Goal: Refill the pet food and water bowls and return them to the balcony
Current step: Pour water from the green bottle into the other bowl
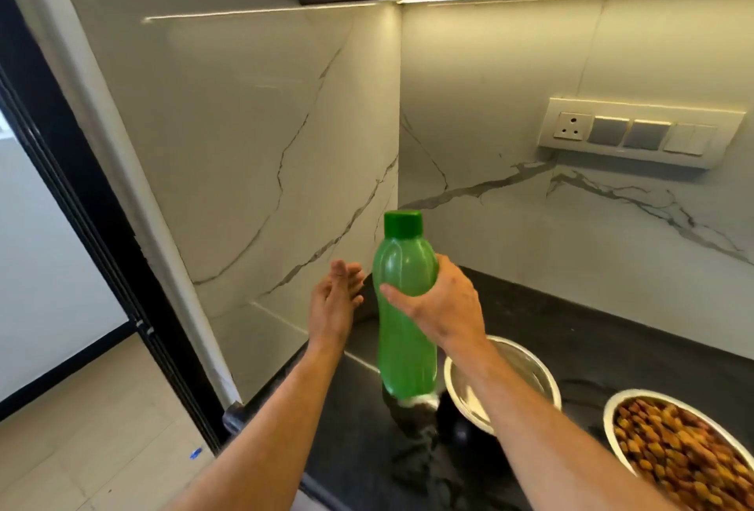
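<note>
Counting one bottle (404, 306), two bowls (504, 382).

Green bottle (402, 306), black counter (571, 331), grey-veined white marble wall (530, 192)

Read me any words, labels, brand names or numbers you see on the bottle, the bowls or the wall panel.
None can be read.
Green bottle, held in the right hand: no label or print shows on the side in view.
Empty steel bowl and bowl of kibble: no markings visible.
Socket and switch panel: no lettering visible.
</note>
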